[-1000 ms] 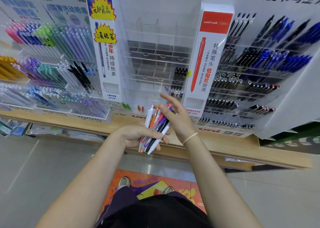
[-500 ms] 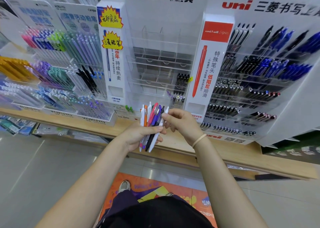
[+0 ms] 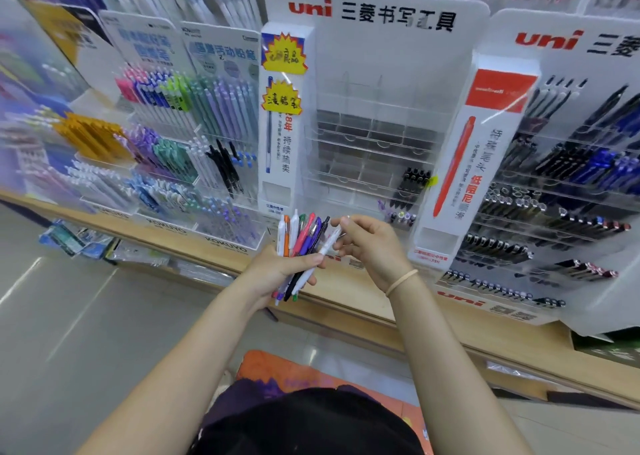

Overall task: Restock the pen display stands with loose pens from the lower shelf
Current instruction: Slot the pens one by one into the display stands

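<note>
Left-side pen racks (image 3: 104,149) smeared by blur, right display stand (image 3: 568,184) cut off at the edge, pen bundle (image 3: 301,246) partly hidden inside left hand (image 3: 277,271)

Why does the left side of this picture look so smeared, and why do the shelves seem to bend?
Head view: motion blur smears the left pen racks, while the bundle of pens in the left hand stays fairly sharp; the wide-angle lens bows the wooden shelf; glare streaks the clear stand.

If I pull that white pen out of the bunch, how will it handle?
The white pen looks thin and stiff, so probably light and easy to pinch. Its smooth round barrel may slip or roll if dropped. The left hand grips the bunch tightly, so neighbours might drag along.
</note>
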`<state>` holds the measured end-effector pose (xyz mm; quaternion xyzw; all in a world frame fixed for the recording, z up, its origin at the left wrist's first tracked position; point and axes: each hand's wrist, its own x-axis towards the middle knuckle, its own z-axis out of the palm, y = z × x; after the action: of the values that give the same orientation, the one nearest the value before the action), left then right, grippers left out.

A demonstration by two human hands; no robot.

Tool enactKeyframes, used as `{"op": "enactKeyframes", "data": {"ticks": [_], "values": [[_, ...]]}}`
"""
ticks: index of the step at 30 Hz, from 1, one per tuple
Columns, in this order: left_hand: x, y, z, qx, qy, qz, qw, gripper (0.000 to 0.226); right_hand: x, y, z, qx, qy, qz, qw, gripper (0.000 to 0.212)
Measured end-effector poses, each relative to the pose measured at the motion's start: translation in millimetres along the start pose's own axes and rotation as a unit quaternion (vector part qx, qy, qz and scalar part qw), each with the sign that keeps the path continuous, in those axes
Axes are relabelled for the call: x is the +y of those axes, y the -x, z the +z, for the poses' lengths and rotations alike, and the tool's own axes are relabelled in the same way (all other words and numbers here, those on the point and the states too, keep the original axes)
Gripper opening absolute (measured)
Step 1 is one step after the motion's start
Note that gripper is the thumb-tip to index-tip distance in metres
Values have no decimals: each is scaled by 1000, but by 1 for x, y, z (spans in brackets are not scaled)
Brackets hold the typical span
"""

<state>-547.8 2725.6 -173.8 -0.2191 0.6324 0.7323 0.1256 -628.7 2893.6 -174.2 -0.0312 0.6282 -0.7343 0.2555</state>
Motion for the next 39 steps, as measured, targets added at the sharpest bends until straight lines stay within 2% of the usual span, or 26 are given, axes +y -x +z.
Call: {"op": "enactKeyframes", "data": {"ticks": [4, 8, 11, 15, 20, 24, 27, 30, 36, 39], "values": [[7, 2, -56, 37, 60, -8, 998, 40, -2, -19, 50, -7, -27, -7, 1000, 22], [3, 2, -140, 94, 116, -3, 989, 10, 6, -48, 125, -2, -41, -14, 999, 22], [3, 2, -227, 105, 130, 5, 986, 19, 18, -79, 195, 20, -37, -17, 999, 20], [9, 4, -363, 126, 160, 3, 979, 16, 30, -121, 313, 65, 12, -14, 998, 14], [15, 4, -489, 111, 166, -3, 980, 12, 35, -154, 440, 105, 124, -78, 984, 7], [17, -6, -537, 96, 185, -16, 978, 10, 43, -181, 493, 136, 191, -108, 966, 8], [14, -19, -558, 91, 210, -27, 973, 14, 51, -204, 514, 128, 252, -122, 951, 14], [15, -30, -571, 87, 212, -39, 973, 12, 65, -226, 525, 153, 326, -125, 925, 19], [17, -51, -590, 77, 202, -51, 975, 12, 86, -254, 534, 147, 405, -151, 890, 5], [14, -57, -594, 74, 189, -66, 977, 14, 92, -266, 535, 128, 442, -163, 873, 5]]}}
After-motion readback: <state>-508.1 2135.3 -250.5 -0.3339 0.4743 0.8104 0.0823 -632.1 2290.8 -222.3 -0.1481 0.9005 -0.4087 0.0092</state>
